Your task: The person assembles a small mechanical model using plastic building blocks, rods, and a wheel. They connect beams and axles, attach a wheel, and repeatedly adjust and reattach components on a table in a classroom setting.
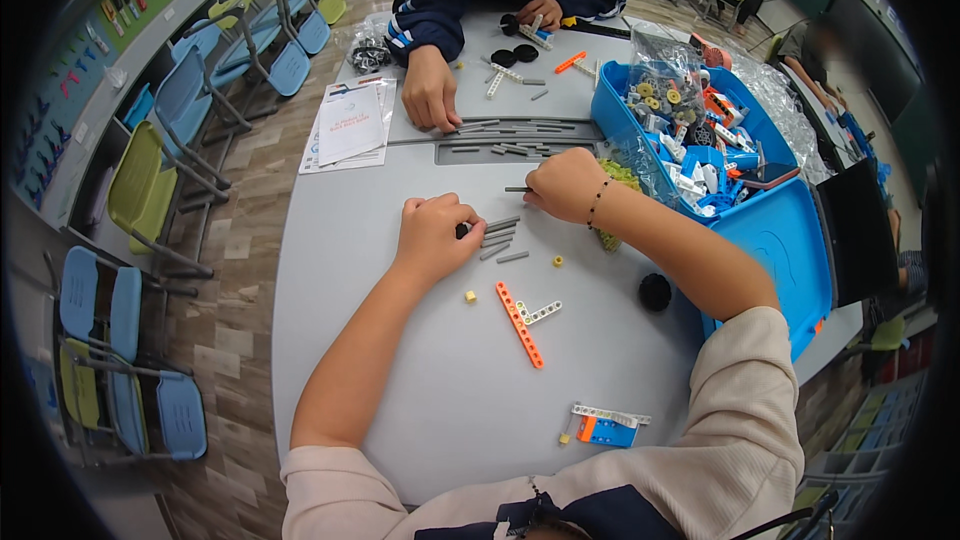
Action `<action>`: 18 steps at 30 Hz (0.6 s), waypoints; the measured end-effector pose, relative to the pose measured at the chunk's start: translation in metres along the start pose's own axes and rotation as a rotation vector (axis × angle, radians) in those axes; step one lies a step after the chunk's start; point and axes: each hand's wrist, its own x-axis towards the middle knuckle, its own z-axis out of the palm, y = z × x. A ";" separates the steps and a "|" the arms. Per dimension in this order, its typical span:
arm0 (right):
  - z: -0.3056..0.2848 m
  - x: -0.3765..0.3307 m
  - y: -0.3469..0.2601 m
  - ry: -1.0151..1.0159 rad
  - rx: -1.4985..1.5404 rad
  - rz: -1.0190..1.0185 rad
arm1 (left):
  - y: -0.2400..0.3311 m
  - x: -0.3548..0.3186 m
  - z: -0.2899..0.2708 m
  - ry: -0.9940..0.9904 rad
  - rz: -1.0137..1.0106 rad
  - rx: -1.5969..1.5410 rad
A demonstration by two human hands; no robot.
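Observation:
My left hand (432, 238) is closed at the middle of the table, with a small black round piece (462, 231) showing between its fingers. Right beside it lie several grey axle rods (500, 230), roughly side by side. Farther right and a little away, my right hand (566, 186) pinches a short dark axle rod (517, 189) that sticks out to the left. Nearer to me are an orange perforated beam (519, 325) touching a white angled beam (541, 313), and two small yellow pieces, one a bushing (558, 261).
A blue bin (610, 105) full of building parts stands at the right, its blue lid (770, 250) beside it. A black wheel (655, 292) and a blue-orange-white assembly (610, 426) lie near my right arm. Opposite, a co-worker's hand (430, 90) touches the table tray (560, 128) of rods.

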 end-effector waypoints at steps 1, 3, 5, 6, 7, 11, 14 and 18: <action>0.001 0.001 0.001 -0.010 -0.004 0.008 | -0.001 0.000 -0.001 -0.006 -0.025 -0.005; 0.004 0.004 0.003 -0.004 -0.003 0.020 | -0.003 0.000 -0.002 0.008 -0.053 -0.031; 0.006 0.007 0.004 0.027 0.007 0.028 | -0.006 0.001 -0.003 0.014 -0.097 -0.051; 0.008 0.009 0.004 0.045 0.007 0.023 | -0.008 0.001 -0.004 0.011 -0.127 -0.059; 0.009 0.011 0.003 0.063 0.006 0.016 | -0.010 0.002 -0.004 0.026 -0.155 -0.058; 0.012 0.017 -0.002 0.079 -0.001 0.010 | -0.018 0.001 -0.013 0.093 -0.180 0.083; 0.009 0.016 -0.004 0.009 0.032 0.022 | -0.024 0.002 -0.023 0.075 -0.207 0.129; 0.001 0.008 0.004 0.033 0.185 0.080 | -0.020 0.000 -0.025 0.091 -0.044 0.027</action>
